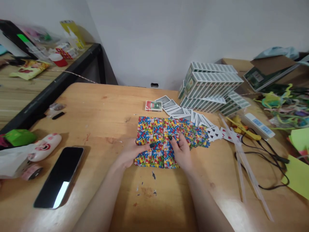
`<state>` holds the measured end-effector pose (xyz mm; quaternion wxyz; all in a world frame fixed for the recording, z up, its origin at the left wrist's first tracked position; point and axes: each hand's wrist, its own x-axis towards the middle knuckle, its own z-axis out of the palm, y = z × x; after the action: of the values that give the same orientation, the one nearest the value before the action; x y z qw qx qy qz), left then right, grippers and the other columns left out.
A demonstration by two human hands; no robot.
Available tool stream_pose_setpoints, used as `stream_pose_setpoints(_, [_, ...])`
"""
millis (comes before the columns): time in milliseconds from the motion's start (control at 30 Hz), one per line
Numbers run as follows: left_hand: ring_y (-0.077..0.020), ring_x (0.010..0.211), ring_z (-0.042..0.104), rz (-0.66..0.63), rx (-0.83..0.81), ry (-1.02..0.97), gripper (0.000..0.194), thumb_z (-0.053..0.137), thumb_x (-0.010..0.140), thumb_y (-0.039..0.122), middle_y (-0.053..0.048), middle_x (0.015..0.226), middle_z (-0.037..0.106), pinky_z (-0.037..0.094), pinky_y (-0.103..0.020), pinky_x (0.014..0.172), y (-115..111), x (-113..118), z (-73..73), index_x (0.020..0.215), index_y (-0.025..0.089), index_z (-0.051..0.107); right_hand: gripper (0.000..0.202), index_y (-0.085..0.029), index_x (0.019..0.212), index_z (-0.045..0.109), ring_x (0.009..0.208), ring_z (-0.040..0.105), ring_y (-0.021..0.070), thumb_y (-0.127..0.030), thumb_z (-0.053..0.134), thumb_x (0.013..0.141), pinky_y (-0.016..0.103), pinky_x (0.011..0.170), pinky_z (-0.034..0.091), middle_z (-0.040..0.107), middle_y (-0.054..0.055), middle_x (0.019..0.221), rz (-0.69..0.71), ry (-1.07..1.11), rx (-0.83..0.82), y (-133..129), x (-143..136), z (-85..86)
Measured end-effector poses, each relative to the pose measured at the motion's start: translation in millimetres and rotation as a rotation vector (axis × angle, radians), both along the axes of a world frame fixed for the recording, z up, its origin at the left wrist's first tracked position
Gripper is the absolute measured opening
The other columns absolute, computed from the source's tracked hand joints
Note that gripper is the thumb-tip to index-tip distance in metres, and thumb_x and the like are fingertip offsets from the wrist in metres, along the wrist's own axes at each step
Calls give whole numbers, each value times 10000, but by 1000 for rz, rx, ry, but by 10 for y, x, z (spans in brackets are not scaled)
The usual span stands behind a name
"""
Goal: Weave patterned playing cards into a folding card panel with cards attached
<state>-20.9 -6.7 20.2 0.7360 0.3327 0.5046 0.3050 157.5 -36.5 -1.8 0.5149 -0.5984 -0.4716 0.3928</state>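
A panel (pixel 158 129) printed with a dense red, blue, yellow and green pattern lies in front of me. Creases or seams divide it into card-sized rectangles. My left hand (pixel 131 153) grips its left edge, thumb on top and fingers underneath. On the right side, my right hand (pixel 181 151) grips it the same way, its thumb pressing on the face. More pieces in the same pattern (pixel 199 137) lie fanned out just beyond my right hand. Behind them are spread grey-backed playing cards (pixel 178 111) and a red-and-green card box (pixel 154 106).
Stacked card boxes (pixel 212 83) stand at the back right. Clear plastic strips (pixel 248 167), a yellow glue gun (pixel 243 129) with black cable and a power strip (pixel 259 125) lie right. A phone (pixel 59 177) and a white-and-pink pouch-like object (pixel 45 146) are left.
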Motion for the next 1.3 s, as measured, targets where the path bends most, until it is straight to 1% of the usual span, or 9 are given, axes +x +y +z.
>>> stream_pose_setpoints(67, [-248,760,651,-38,1,20,376,766,483,247,-55,769,709,511,-373,680,-7,12,-11,833,160,662,283,-234,1033,495,874,567,185,-397,467,804,315,776,449,606,42,973,-30,57,-1,13,32,22])
stream_pose_setpoints(133, [-237,702,651,10,15,73,310,759,486,243,-45,744,708,513,-371,653,-7,31,-40,771,161,671,273,-229,1005,509,859,567,183,-399,486,793,298,746,451,608,33,955,-17,122,-15,17,59,37])
stream_pose_setpoints(267, [-221,671,645,173,97,133,303,755,487,268,-56,795,707,512,-371,648,14,42,-94,749,142,669,225,-197,834,548,616,531,146,-410,521,768,244,553,421,583,-6,693,125,134,-123,0,81,23])
stream_pose_setpoints(333, [-223,698,644,208,146,139,350,760,478,278,-66,825,705,510,-368,663,21,36,-110,783,132,671,230,-185,753,540,526,477,124,-415,522,766,230,492,382,542,-22,610,161,80,-164,-13,76,9])
stream_pose_setpoints(533, [-224,735,638,207,260,202,340,731,531,335,-63,861,701,505,-359,677,1,37,-161,803,138,678,224,-178,840,535,669,536,154,-393,515,779,262,616,431,595,18,767,118,46,-109,-17,22,34])
stream_pose_setpoints(700, [-217,713,634,238,287,249,296,725,543,333,-49,816,704,499,-340,658,-4,36,-197,763,141,680,193,-180,772,512,630,516,144,-372,499,787,243,573,414,575,10,709,86,-37,-77,-14,-23,64])
stream_pose_setpoints(933, [-227,719,639,226,208,152,344,760,479,297,-58,824,706,497,-338,661,10,15,-184,772,136,682,222,-183,668,463,529,426,104,-364,482,794,216,515,359,477,-31,603,120,-93,-68,-22,15,32])
stream_pose_setpoints(1200, [-242,803,643,217,140,33,396,762,494,295,-70,908,699,494,-368,740,-4,65,-125,847,143,669,221,-181,827,525,648,535,153,-394,476,794,262,614,419,593,12,731,122,-54,-94,-34,-10,29])
stream_pose_setpoints(1300, [-241,814,643,212,128,28,381,758,506,284,-68,917,698,494,-369,750,-1,66,-106,847,143,662,225,-180,826,533,643,539,150,-397,487,786,261,610,424,598,8,738,122,-52,-87,-40,-13,33])
